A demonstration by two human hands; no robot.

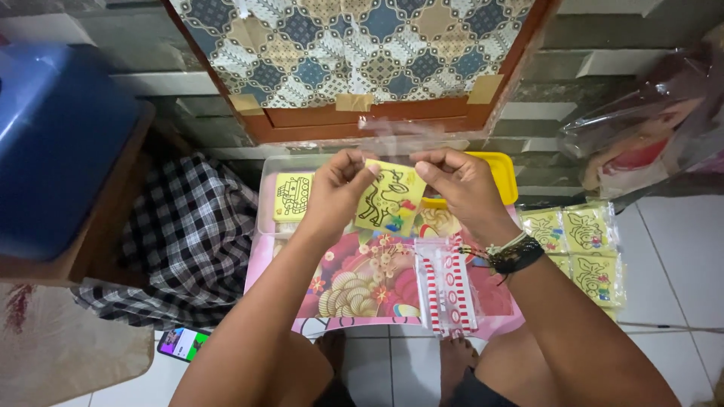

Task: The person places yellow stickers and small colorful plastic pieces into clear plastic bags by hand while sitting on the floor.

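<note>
Both hands pinch one yellow sand-art card [390, 197] by its top edge, above the floral tray [362, 290]: left hand [335, 197] fingers closed on its left corner, right hand [461, 188] on its right. Pulled apart unevenly, the thin card could probably bend or tear.

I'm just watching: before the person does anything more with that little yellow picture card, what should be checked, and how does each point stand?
1. Left hand has a grip on the yellow card: ok, fingers pinch its left edge.
2. Right hand has a grip too: ok, fingertips meet at the card's top right corner.
3. Card held off the surface: ok, it is raised above the pink floral board.
4. Clear sleeve around the card: cannot tell, too faint.
5. Red-and-white striped packets within reach: ok, lying on the board under the right wrist.
6. Stack of yellow cards tidy: ok, at the right on the floor.
</note>
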